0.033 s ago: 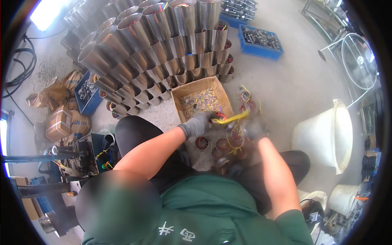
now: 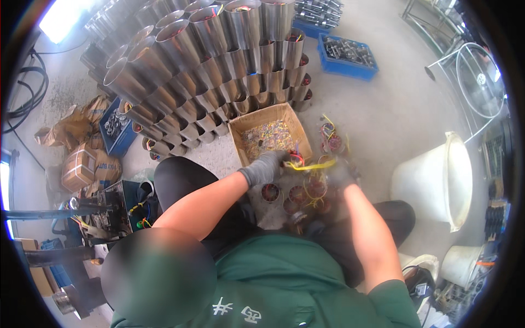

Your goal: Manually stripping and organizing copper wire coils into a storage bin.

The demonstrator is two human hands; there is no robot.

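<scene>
My left hand (image 2: 267,168), in a grey glove, is closed on a bundle of yellow wires (image 2: 311,166) with some red at its near end. The bundle stretches across to my right hand (image 2: 342,174), also gloved, whose fingers are blurred but appear closed at the wires' far end. Below and between the hands, several round wire-wound motor cores lie on the floor; one core (image 2: 270,192) lies apart at the left, with another core (image 2: 298,194) beside it. Yellow leads (image 2: 315,188) loop over the right-hand ones. Just beyond my left hand stands a cardboard box (image 2: 236,134) holding small multicoloured scraps.
Stacked metal cylinders (image 2: 180,44) with wires inside rise ahead. A blue crate (image 2: 350,70) of metal parts is at far right, another blue crate (image 2: 128,139) at left. A large white tub (image 2: 424,183) stands right. Near my left knee is a machine (image 2: 112,210) with wires.
The yellow wires have dropped from a raised, blurred slant to a flatter line between my hands. My right hand has shifted slightly; my left has barely moved.
</scene>
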